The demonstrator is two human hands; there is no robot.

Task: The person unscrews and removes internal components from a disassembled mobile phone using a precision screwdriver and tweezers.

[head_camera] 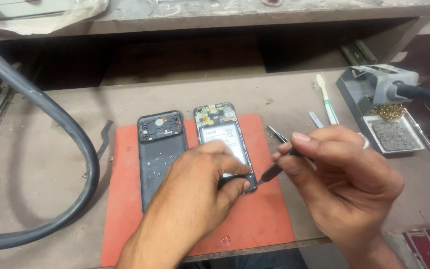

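Observation:
An opened phone [218,130] lies on an orange mat [255,214], its circuit board and battery showing. My left hand [200,192] presses down on the phone's lower end and covers it. My right hand [339,174] grips metal tweezers [273,170], whose tips touch the phone's lower right corner by my left fingertips. The phone's dark back cover [159,149] lies to the left on the mat, with several tiny screws resting on it.
A thick black hose [78,144] curves across the left of the wooden bench. A soldering iron stand [381,107] with brass wool and a sponge sits at the right. A white-and-green toothbrush [327,102] and a small flat tool [316,119] lie behind my right hand.

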